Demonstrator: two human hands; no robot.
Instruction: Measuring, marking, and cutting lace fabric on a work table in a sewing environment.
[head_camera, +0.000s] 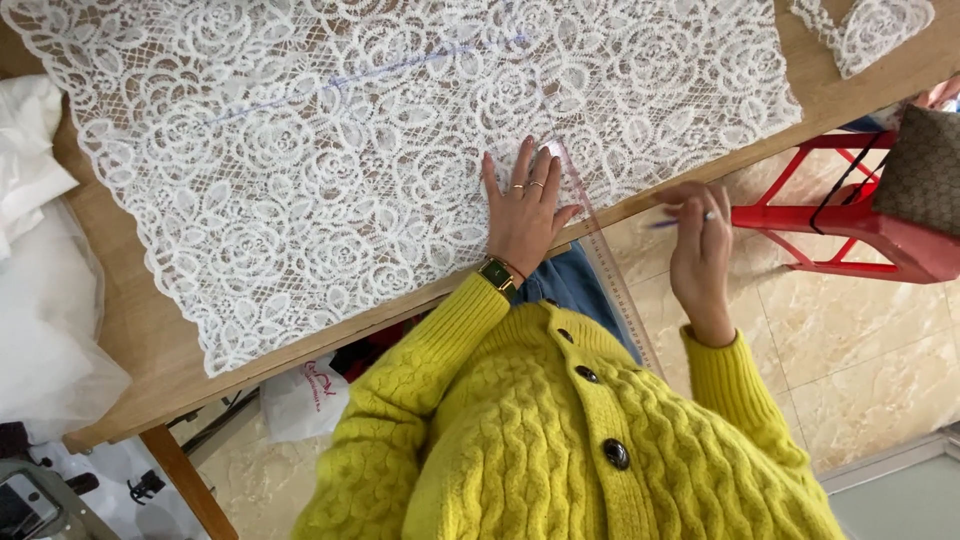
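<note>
Wooden table (130, 330) | left hand (522, 215) flat on lace (330, 150) | right hand (700, 250) pinches pen (680, 221)

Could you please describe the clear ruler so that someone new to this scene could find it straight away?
Start at the wooden table covered by white rose-patterned lace. At the lace's near edge the left hand lies flat. Beside it, the clear ruler runs from the lace out past the table edge: a long, see-through strip with fine marks, unlike the soft lace.

White rose-patterned lace (330, 150), yellow cable-knit cardigan (560, 440), red stool (850, 225), tan wooden table (130, 340).
</note>
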